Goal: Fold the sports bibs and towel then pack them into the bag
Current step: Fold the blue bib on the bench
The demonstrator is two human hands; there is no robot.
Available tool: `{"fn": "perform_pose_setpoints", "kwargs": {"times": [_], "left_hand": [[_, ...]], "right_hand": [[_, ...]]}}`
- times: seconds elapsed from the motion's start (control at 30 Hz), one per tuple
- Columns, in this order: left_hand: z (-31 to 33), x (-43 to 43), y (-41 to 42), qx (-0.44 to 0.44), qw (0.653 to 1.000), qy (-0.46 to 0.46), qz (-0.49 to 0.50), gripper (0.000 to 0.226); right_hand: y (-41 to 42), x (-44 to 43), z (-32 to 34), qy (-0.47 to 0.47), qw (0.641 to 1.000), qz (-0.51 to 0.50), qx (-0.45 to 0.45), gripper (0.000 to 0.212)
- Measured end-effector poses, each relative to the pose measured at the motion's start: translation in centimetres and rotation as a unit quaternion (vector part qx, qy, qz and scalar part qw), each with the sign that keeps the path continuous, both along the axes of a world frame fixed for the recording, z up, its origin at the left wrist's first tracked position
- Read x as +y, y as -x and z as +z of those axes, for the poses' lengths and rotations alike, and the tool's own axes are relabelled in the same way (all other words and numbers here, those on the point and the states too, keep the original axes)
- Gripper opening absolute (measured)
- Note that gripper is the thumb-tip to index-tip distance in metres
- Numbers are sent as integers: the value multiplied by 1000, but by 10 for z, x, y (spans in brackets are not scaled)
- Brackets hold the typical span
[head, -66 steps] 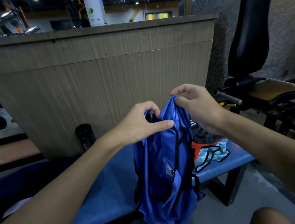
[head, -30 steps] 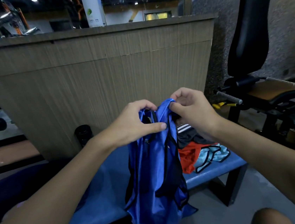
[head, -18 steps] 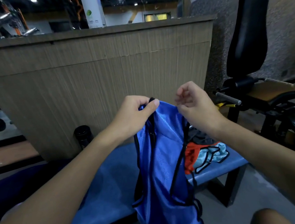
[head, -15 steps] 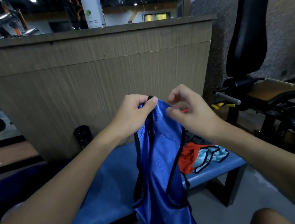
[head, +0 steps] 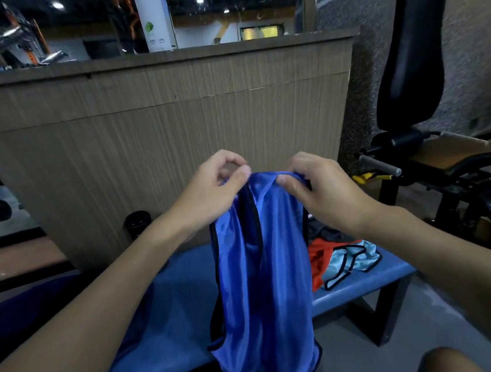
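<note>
The shiny blue fabric sports bib with black edging (head: 263, 275) hangs straight down from both hands, its long axis vertical. Its top is bunched at the fingers and its lower hem drops past the front edge of the blue padded counter (head: 159, 302). The left hand (head: 214, 189) pinches the top between thumb and forefinger. The right hand (head: 328, 194) grips it just beside, thumb in front and fingers curled behind, so the 2 hands are close together and equally near the cloth. Laying the bib flat for folding would likely mean swinging it forward and left onto the bare stretch of counter. To the right, a crumpled red-orange bib (head: 318, 257), a pale blue bib with black trim (head: 351, 262) and a dark garment (head: 326, 233) crowd the counter's end. A black cylindrical bottle (head: 137, 222) stands behind the counter against the wood-grain panel wall (head: 170, 127), and a black-seated exercise machine (head: 411, 44) stands well apart on the right. I cannot pick out the bag.
</note>
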State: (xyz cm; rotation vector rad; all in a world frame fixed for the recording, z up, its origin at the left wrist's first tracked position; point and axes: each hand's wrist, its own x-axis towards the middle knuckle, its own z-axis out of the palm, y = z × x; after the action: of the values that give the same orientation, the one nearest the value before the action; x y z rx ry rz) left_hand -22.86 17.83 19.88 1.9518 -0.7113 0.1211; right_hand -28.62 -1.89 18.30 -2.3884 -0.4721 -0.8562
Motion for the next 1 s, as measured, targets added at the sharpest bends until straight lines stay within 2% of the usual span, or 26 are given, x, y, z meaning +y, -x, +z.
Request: {"fn": "perform_pose_setpoints", "kwargs": {"times": [0.13, 0.33, 0.4, 0.53, 0.6, 0.67, 0.73, 0.8, 0.9, 1.0], "left_hand": [[-8, 2, 3, -36, 994, -81, -69, 32], [-9, -1, 2, -73, 996, -32, -29, 14], [-6, 2, 1, -54, 997, -28, -42, 10], [-6, 6, 2, 18, 998, -10, -55, 32], [-8, 6, 3, 45, 997, 13, -56, 34], [-9, 6, 5, 48, 997, 31, -54, 29], [-9, 7, 7, 51, 995, 52, -69, 14], [-8, 8, 9, 61, 992, 49, -98, 20], [-7, 11, 9, 10, 993, 5, -122, 39], [-6, 8, 9, -14, 995, 4, -102, 22]], "right_hand": [[-2, 0, 6, -47, 998, -7, 30, 34], [-1, -2, 11, -101, 993, -6, 56, 16], [1, -5, 12, -104, 993, -13, 61, 16], [8, -6, 13, -138, 985, 51, 91, 14], [9, -6, 13, -146, 977, 95, 125, 26], [8, -6, 12, -128, 976, 97, 144, 36], [8, -7, 11, -141, 974, 102, 144, 24], [9, -7, 12, -145, 976, 90, 132, 11], [10, -6, 12, -145, 980, 70, 117, 15], [10, -6, 13, -143, 981, 65, 111, 18]]}}
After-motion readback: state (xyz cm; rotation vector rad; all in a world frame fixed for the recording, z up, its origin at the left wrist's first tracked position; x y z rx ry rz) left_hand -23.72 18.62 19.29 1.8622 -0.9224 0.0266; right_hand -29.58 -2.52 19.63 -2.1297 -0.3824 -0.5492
